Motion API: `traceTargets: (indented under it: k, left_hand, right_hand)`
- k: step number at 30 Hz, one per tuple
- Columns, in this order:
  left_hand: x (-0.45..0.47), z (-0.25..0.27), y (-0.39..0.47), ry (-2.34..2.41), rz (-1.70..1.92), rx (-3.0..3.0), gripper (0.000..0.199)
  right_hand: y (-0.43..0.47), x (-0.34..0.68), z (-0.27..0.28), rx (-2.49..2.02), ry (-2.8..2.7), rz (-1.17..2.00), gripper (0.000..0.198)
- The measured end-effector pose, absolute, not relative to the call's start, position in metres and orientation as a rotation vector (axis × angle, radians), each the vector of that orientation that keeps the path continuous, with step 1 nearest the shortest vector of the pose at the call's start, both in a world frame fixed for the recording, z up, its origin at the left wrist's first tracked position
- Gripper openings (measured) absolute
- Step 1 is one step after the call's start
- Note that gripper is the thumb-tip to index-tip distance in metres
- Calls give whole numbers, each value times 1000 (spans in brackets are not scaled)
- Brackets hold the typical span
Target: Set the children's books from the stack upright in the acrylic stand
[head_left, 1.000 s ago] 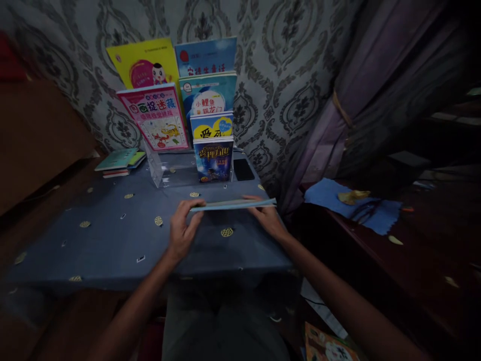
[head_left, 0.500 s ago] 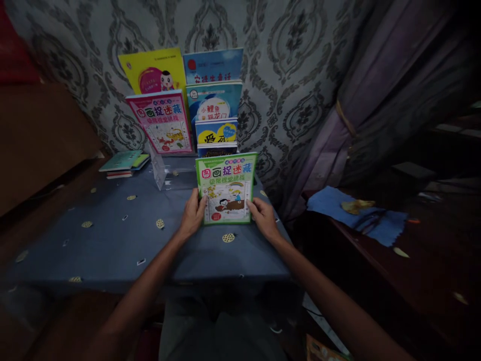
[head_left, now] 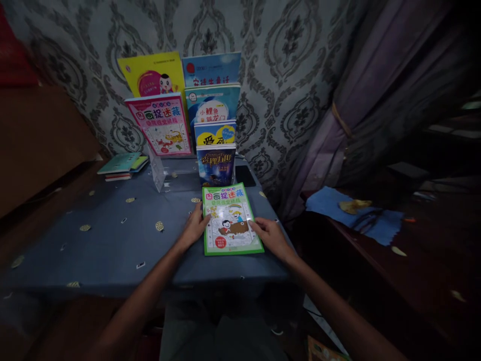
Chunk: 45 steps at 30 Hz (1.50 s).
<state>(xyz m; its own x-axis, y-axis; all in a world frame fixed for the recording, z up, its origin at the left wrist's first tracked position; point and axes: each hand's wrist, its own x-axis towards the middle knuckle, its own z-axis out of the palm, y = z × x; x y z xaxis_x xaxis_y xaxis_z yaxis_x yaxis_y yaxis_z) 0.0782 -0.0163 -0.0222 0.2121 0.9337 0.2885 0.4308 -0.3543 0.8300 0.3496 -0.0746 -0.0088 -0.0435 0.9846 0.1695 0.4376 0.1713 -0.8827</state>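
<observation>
A green-bordered children's book (head_left: 232,223) with a cartoon cover lies nearly flat at the right front of the table. My left hand (head_left: 195,223) grips its left edge, thumb on the cover and the other fingers mostly hidden. On the opposite edge my right hand (head_left: 269,234) grips it the same way. Just behind it, a dark blue book (head_left: 216,168) stands in the front tier of a clear display rack (head_left: 160,173). In the rack's left column, a pink-bordered book (head_left: 163,125) stands before a yellow book (head_left: 152,70).
Blue books (head_left: 213,103) fill the rack's right column. A small stack of books (head_left: 122,164) lies to its left, and a dark flat phone-like object (head_left: 245,175) to its right. Patterned wallpaper backs the table (head_left: 105,250). A blue cloth (head_left: 353,213) lies on a brown surface at right.
The green-bordered book has tipped back from upright to nearly flat and come lower, toward me, in both hands. The dark blue book and the phone-like object behind it now show.
</observation>
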Motion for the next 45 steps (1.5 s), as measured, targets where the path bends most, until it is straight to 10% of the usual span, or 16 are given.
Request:
traceTargets:
  k: [18,26,45]
  left_hand:
    - [84,-2,7,1592,590,2658,25]
    - [75,-18,21,1470,687,2590,38]
    - [74,-6,23,1448,547,2689,28]
  right_hand:
    - [-65,358,22,-1882,-2047,121,33]
    - [-3,266,12,-1193,-2388,278,48]
    - [24,252,-5,-1278,-2372,272,43]
